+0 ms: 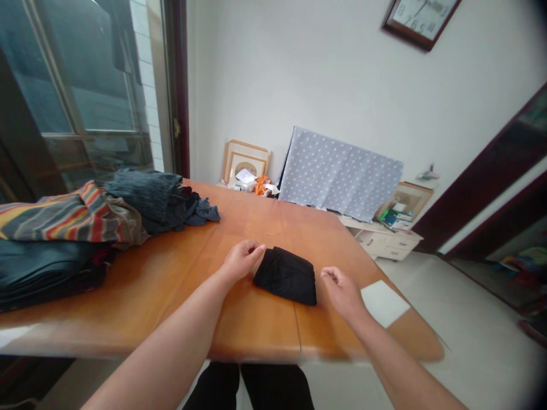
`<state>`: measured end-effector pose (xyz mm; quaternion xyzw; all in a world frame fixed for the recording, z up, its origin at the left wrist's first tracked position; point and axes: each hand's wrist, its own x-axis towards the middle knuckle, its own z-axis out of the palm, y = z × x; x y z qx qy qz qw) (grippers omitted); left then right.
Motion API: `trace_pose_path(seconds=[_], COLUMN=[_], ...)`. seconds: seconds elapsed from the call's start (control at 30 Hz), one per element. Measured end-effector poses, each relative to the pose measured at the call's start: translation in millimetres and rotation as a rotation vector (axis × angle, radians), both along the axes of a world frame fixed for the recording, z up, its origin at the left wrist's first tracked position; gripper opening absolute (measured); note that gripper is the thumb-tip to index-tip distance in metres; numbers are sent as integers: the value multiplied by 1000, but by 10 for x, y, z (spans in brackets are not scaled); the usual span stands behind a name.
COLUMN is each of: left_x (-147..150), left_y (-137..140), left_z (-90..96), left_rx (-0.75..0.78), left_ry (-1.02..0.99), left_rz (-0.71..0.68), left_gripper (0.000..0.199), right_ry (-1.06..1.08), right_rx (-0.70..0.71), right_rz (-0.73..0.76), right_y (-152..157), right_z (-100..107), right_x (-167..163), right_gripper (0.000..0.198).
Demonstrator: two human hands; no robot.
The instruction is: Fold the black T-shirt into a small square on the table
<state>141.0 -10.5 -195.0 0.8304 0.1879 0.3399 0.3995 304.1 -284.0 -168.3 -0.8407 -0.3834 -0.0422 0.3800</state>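
Observation:
A piece of black cloth (287, 275), folded into a small flat rectangle, lies on the wooden table (239, 324) in front of me. What kind of garment it is cannot be made out. At its upper left corner is my left hand (241, 261), fingers curled in and thumb reaching the cloth's edge; whether they touch is unclear. A small gap separates the cloth's right edge from my right hand (343, 289). That hand is also closed, with bent fingers, and nothing shows in it.
Piled clothes lie at the left: a striped garment (64, 216), blue-grey clothes (149, 199) and dark folded clothes (47, 273). A white sheet (385, 303) lies near the table's right edge. Beyond the table stand a dotted cloth cover (342, 171) and a white cabinet (387, 242).

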Motion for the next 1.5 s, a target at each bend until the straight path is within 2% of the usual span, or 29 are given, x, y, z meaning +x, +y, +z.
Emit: trace_pose_path(seconds=[0.13,0.23,0.4,0.53,0.7,0.8,0.87,0.97,1.07,1.2,1.27,1.37,1.5], left_x=[45,75,78,60,44,26,17,22,50,84,93,106,123], left_y=[-128,-170,-177,-191,-222,-257,-303,-399,-473,-488,-477,-469,-485], left_z=[19,4,10,56,51,80,121,166,134,3,-47,-66,-43], left_rx=[178,280,344,344,374,394,425,504,588,623,612,582,540], left_ry=[75,101,117,88,203,130,85,110,222,361,392,424,468], left_rz=[-131,-150,-187,-125,-23,-6,-75,-219,-295,-267,-244,-234,-228], left_gripper=[37,25,7,6,2,14,22,36,47,62,67,70,72], right_ry=[335,465,400,285,212,97,-14,-157,-226,-152,-77,-1,36], right_rx=[-6,-15,40,139,119,173,181,125,-28,-296,-371,-396,-362], right_rz=[-101,-104,-60,-1,-44,-107,-110,-1,132,183,177,166,164], right_y=[50,159,336,384,351,292,261,282,393,545,575,583,597], right_z=[-117,-188,-279,-356,-454,-400,-309,-166,-121,-246,-332,-419,-438], right_x=[153,138,120,132,214,259,236,109,-27,-44,10,92,135], right_gripper=[36,43,33,32,38,41,43,46,52,62,65,66,66])
